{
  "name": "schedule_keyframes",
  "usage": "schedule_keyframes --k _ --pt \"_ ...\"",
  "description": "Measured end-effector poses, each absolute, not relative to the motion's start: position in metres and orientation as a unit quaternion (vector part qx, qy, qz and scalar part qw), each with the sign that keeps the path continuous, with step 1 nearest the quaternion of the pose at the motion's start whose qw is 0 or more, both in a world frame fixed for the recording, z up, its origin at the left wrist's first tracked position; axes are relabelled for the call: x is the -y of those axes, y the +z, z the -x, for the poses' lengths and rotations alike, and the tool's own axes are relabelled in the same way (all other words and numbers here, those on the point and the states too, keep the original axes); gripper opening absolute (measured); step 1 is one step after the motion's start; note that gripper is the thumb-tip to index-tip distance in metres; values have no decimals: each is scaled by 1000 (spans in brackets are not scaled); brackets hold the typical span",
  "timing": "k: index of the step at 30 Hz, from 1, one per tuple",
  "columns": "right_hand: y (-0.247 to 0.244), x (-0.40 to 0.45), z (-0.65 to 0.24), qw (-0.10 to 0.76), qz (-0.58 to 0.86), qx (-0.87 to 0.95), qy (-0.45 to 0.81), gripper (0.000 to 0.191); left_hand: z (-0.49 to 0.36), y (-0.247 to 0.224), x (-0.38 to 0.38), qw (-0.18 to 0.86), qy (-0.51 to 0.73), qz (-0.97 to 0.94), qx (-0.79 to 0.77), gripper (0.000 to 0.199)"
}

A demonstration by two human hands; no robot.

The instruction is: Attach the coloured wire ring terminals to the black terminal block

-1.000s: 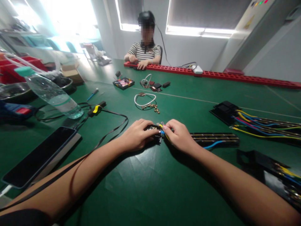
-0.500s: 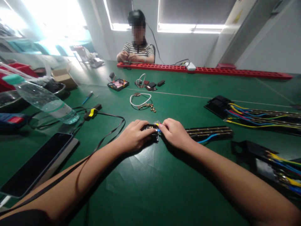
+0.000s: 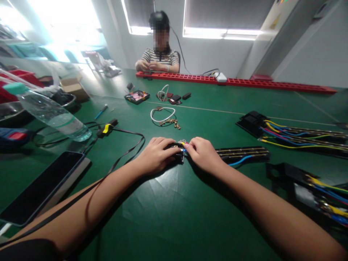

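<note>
My left hand [image 3: 153, 157] is closed around a small black housing [image 3: 179, 158] at the middle of the table, its fingers over the top and its thumb along the near side. Right beside it, my right hand [image 3: 202, 154] pinches the coloured wires [image 3: 185, 145], red, yellow and blue, close to their metal ring terminals. Behind the right wrist a black strip with brass-coloured bars [image 3: 244, 153] runs off to the right, with a loose blue wire [image 3: 240, 160] along it. The fingers hide much of the housing's inside.
Small brass screws [image 3: 170, 122] lie beyond my hands near a white cable loop [image 3: 151, 115]. More wired strips [image 3: 301, 134] rest at right. A phone [image 3: 45, 188], a tilted water bottle [image 3: 54, 114] and a black cable [image 3: 130, 133] occupy the left. Another person [image 3: 160, 59] sits opposite.
My left fingertips have shifted slightly to the right over the housing. My right hand keeps its pinch in nearly the same place.
</note>
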State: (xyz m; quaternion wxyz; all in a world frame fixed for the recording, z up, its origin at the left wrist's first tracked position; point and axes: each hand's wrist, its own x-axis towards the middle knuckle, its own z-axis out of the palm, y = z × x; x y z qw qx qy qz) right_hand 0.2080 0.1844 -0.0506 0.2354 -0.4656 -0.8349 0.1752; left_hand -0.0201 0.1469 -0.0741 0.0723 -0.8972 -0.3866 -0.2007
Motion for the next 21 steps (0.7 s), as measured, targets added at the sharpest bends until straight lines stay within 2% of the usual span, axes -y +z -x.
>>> schedule_keyframes --k 12,21 --pt "-54 -183 -209 235 450 847 161 30 16 -78 -143 156 -218 881 390 38" --pt "-57 -183 -212 257 429 853 148 29 12 -76 -143 126 -235 883 385 36"
